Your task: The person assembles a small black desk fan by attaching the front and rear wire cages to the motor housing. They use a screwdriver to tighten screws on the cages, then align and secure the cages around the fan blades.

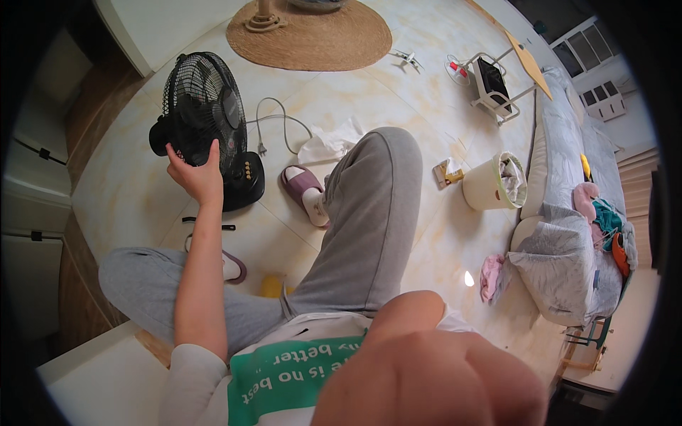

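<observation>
A black desk fan [229, 117] stands on the floor at the left, its round cage tilted and its base [245, 188] on the tiles. My left hand [195, 170] grips the fan low behind the cage, thumb and fingers apart around its rear part. Looming large and blurred at the bottom is my right hand [440, 376], raised close to the camera, its knuckles bent. Its fingers and anything in them are hidden. By the fan runs a grey power cord [273, 103] with its plug [262, 147]. Near my foot lies a slim black-handled tool [226, 228].
White crumpled paper [330, 142] lies past my slippered foot [305, 188]. To the right are a small yellow box [449, 172], a waste bin [490, 184] and a covered sofa [558, 263]. A round woven mat [320, 42] and white-framed stand [490, 85] are farther off.
</observation>
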A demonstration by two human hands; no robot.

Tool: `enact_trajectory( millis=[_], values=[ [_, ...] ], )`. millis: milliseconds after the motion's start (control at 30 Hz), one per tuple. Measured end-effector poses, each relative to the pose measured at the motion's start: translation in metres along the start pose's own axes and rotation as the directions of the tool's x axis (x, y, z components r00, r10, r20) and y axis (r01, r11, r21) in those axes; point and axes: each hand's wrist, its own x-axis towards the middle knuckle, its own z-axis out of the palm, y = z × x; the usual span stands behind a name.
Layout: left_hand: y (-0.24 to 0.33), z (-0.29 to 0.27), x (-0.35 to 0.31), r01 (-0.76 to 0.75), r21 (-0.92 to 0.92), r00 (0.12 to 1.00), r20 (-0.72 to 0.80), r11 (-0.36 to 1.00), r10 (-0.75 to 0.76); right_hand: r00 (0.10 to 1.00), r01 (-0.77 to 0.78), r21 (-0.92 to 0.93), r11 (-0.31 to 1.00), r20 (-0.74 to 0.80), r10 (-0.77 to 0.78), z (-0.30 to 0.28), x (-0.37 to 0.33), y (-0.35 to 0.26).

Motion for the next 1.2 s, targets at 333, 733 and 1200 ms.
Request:
enact_trajectory(
  millis=[333, 733, 1200],
  values=[
    [0.006, -0.006, -0.079, -0.077, 0.079, 0.997, -0.001, 0.994, 0.078, 0.923, -0.315, -0.142, 0.938, 0.184, 0.338, -0.011, -0.006, -0.047],
    [-0.009, -0.038, -0.135, -0.046, 0.019, 0.946, 0.323, 0.999, 0.038, 0.987, 0.025, -0.971, 0.24, 0.063, 0.15, -0.103, 0.074, -0.262],
    [-0.023, -0.079, -0.055, 0.034, -0.025, 0.965, 0.259, 0.999, -0.026, 0.472, -0.156, -0.522, -0.838, -0.785, 0.401, -0.577, -0.02, -0.2]
  ],
)
